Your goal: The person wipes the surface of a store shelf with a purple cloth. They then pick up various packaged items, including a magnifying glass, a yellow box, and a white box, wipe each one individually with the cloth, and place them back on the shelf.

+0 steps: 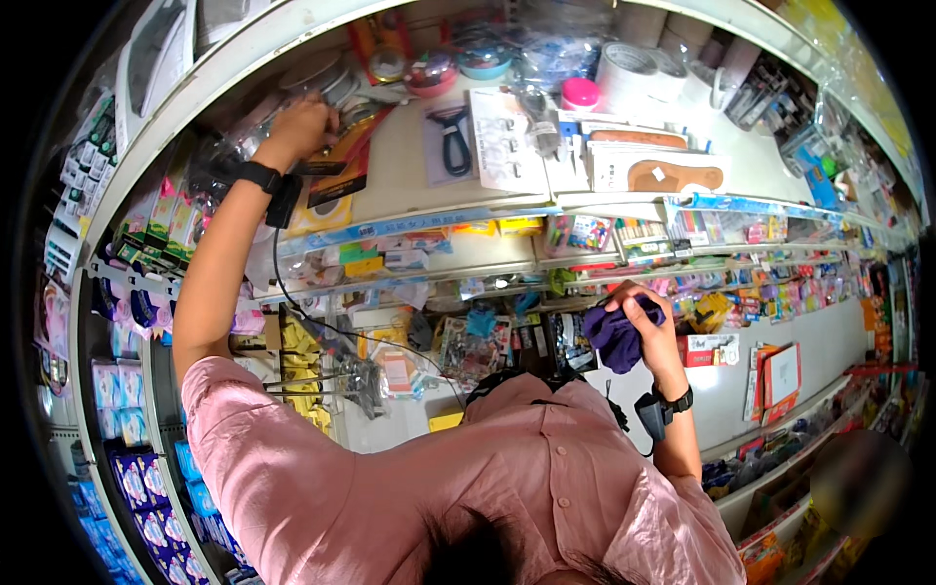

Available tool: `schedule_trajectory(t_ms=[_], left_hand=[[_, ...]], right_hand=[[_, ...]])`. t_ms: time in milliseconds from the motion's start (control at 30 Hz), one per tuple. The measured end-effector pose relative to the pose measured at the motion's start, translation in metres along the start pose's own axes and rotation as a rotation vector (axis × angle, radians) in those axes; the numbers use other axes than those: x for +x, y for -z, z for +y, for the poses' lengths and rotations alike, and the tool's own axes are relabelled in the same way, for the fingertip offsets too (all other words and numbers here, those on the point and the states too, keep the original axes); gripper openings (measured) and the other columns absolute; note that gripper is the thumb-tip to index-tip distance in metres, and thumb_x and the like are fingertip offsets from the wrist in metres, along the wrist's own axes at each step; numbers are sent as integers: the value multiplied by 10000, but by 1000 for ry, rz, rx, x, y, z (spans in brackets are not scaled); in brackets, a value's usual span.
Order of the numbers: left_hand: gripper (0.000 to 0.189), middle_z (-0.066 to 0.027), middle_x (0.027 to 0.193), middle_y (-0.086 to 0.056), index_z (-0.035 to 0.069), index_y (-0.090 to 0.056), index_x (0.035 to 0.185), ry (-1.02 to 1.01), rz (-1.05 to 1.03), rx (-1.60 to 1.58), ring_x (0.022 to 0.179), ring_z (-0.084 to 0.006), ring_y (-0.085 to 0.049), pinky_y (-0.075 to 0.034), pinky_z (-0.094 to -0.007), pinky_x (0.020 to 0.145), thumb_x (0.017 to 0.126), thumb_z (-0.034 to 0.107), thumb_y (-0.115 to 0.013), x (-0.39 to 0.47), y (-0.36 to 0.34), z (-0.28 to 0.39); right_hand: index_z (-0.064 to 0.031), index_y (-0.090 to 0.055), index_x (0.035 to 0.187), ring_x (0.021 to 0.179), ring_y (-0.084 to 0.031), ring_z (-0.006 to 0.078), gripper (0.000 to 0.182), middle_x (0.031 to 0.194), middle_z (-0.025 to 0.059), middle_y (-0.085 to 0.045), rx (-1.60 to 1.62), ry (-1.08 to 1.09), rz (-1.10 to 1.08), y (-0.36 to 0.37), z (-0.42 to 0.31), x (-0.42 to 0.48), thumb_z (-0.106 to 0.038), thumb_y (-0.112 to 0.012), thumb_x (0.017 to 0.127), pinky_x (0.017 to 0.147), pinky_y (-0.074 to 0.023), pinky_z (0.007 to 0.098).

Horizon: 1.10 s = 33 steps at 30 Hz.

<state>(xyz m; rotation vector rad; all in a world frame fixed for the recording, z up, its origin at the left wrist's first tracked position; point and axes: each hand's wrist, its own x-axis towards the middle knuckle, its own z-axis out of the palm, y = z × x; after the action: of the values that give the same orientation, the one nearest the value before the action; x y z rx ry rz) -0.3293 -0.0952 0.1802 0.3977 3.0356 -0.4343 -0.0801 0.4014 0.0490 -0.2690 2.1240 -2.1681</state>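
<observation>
My left hand (301, 130) reaches onto the upper shelf (395, 172) at the left, its fingers curled beside clear-wrapped goods and orange-and-black carded packages (344, 175). Whether those fingers grip anything is hard to see. Below, out in front of my body, my right hand (651, 325) is closed around a crumpled purple cloth (618, 338). To the right of the carded packages lie a packaged peeler (452, 142) and a white card with small hooks (504, 139).
Brown insole-shaped items in packs (676, 175), a pink-lidded jar (580, 93) and white rolls (627, 67) share the upper shelf. Its front edge bears a blue printed strip (409, 225). Lower shelves hold stationery (647, 238). A dark cable (329, 325) hangs from my left wrist.
</observation>
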Motion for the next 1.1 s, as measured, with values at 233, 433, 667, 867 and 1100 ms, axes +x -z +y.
schedule_trajectory(t_ms=[233, 433, 667, 867, 1100], left_hand=[[1047, -267, 1395, -422, -48, -666, 1119, 283, -192, 61, 1312, -413, -386, -368, -471, 1046, 577, 848, -626, 2, 7, 37], [883, -180, 1152, -608, -18, -717, 931, 338, -222, -10, 1086, -269, -561, -459, -380, 871, 558, 781, -690, 11, 2, 33], [771, -172, 1012, -687, -19, -730, 963, 287, -369, -428, 915, -251, -642, -492, -356, 810, 611, 666, -709, -30, 60, 55], [804, -222, 870, -676, -101, -672, 876, 201, -299, -342, 800, -297, -657, -501, -359, 688, 610, 655, -729, -84, 78, 80], [804, -200, 1090, -609, -82, -516, 1170, 214, 165, -716, 1014, -270, -599, -469, -328, 866, 624, 392, -868, -174, 57, 146]], right_hand=[[7, -631, 848, 874, -596, 163, 258, 862, 60, -650, 13, 14, -6, 2, 0, -5, -221, -583, 960, 860, -437, 309], [12, -625, 849, 875, -594, 164, 262, 866, 63, -650, 49, 31, 31, 14, 0, -18, -224, -586, 956, 858, -436, 311], [7, -628, 861, 866, -602, 161, 282, 873, 71, -659, 118, -3, 99, 35, 9, -33, -256, -587, 953, 851, -445, 306], [-4, -630, 873, 868, -613, 147, 256, 884, 67, -675, 153, 11, 59, 25, -2, -20, -247, -607, 949, 853, -457, 298], [-18, -638, 982, 908, -608, 113, 161, 963, 50, -679, 222, 14, -61, -1, -15, -4, -172, -619, 938, 876, -450, 283]])
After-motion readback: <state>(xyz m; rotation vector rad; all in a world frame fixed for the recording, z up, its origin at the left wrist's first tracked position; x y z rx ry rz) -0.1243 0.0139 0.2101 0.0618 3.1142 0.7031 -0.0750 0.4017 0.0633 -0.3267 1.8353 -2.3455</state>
